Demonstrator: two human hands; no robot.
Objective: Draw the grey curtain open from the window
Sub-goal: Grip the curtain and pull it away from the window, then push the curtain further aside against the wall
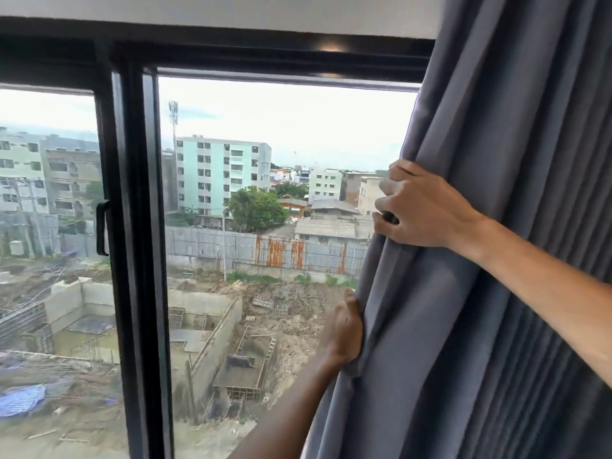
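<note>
We find no writing or brand that can be read anywhere in view. Nearest us, at about five o'clock, our left hand rises on a bare forearm, palm pressed to the leading edge of the grey curtain, thumb up along the fold and fingers wrapped behind the cloth out of sight — it grips the edge. Higher, at about three o'clock, our right hand reaches in from the right, knuckles toward us, fingers curled tight around the same edge. The curtain is bunched in deep pleats over the right side of the view, from one to five o'clock. Beyond it stands the black-framed window with a handle at nine o'clock, and farther off a building site and pale apartment blocks.
</note>
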